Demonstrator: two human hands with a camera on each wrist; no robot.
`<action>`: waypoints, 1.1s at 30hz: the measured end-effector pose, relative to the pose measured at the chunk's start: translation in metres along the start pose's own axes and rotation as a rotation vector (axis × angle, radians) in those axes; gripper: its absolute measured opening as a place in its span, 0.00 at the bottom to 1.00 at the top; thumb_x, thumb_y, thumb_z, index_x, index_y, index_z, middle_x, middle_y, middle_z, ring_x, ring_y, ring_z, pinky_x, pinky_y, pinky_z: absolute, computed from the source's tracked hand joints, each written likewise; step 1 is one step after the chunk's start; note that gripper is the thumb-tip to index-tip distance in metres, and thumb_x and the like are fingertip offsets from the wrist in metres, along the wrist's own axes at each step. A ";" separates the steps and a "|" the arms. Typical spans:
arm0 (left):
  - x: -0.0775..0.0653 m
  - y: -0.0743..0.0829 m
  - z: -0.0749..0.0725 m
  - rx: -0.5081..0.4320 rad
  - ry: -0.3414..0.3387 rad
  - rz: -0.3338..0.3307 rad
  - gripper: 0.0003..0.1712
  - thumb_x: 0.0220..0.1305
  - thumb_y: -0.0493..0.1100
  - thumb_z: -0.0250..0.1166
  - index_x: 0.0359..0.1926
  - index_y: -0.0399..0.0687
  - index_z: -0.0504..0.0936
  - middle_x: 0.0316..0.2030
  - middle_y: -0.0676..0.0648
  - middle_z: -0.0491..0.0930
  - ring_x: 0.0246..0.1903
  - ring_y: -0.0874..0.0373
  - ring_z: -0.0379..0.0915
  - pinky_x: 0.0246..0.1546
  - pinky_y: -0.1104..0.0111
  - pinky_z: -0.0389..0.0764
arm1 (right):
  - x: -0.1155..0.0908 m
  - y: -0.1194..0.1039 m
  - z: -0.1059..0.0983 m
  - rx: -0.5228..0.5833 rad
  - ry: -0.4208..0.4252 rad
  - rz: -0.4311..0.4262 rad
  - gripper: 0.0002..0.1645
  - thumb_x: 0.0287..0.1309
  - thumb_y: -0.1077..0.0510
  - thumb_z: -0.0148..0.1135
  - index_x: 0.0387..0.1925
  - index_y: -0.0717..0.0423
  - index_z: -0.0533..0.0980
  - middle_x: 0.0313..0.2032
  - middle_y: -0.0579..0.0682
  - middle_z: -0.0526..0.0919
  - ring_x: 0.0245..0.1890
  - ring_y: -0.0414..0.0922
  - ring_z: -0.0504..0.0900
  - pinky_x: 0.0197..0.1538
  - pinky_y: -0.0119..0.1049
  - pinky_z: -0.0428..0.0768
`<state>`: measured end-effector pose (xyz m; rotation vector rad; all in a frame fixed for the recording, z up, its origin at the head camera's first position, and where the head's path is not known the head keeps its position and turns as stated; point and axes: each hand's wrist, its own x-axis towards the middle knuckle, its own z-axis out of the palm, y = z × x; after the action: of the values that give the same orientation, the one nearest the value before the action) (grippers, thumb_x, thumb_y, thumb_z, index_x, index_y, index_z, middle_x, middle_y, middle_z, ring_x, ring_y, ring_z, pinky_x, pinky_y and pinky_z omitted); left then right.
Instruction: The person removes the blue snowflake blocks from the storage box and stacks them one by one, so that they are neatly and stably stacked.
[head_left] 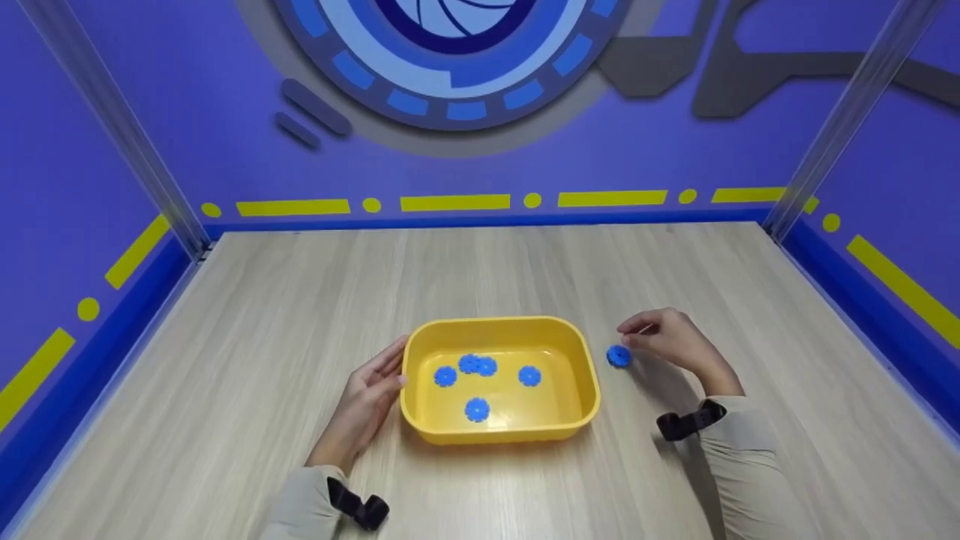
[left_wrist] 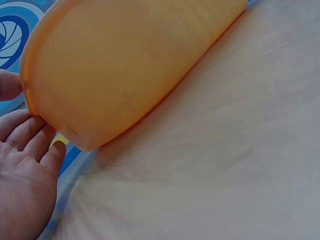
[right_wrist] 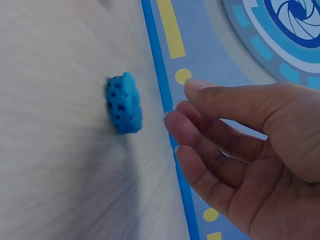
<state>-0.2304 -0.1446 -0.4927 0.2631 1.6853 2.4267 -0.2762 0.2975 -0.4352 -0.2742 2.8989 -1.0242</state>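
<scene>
Left hand (head_left: 364, 405), relaxed, touched yellow tub (head_left: 501, 434) | right hand (head_left: 679, 343) held nothing, loosely bent | right-wrist view alone showed gap to blue disc stack (right_wrist: 124, 103) on desk (head_left: 300, 300) | head view alone: five discs (head_left: 476, 409) inside

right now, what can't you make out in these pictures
Left wrist view: the inside of the tray, hidden by its outer wall; its far end, cut off by the top edge.
Left wrist view: the left hand, partly cut off by the left edge.
Right wrist view: layers in the stack, too blurred to count.
Head view: whether two touching discs interlock, too small.
</scene>
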 end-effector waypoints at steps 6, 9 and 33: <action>0.000 0.000 -0.001 0.005 0.000 -0.002 0.37 0.62 0.25 0.52 0.72 0.33 0.54 0.73 0.38 0.53 0.73 0.48 0.49 0.67 0.67 0.65 | 0.002 -0.017 -0.006 0.010 -0.012 -0.055 0.14 0.59 0.59 0.63 0.46 0.62 0.82 0.43 0.57 0.85 0.41 0.50 0.82 0.50 0.46 0.84; 0.000 0.000 -0.001 0.008 -0.004 -0.001 0.36 0.63 0.26 0.53 0.72 0.33 0.54 0.73 0.38 0.53 0.73 0.48 0.49 0.66 0.68 0.66 | 0.005 -0.026 -0.009 0.009 -0.024 -0.096 0.13 0.59 0.60 0.63 0.45 0.61 0.82 0.42 0.57 0.85 0.41 0.49 0.83 0.48 0.44 0.84; 0.001 -0.001 0.000 -0.004 0.006 -0.003 0.36 0.63 0.27 0.54 0.72 0.33 0.55 0.73 0.38 0.54 0.72 0.48 0.50 0.66 0.69 0.67 | 0.033 -0.122 0.013 -0.116 -0.301 -0.211 0.17 0.57 0.60 0.65 0.49 0.58 0.81 0.46 0.56 0.85 0.45 0.49 0.84 0.51 0.43 0.84</action>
<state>-0.2312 -0.1444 -0.4939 0.2529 1.6820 2.4305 -0.2891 0.1903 -0.3685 -0.6887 2.6977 -0.7603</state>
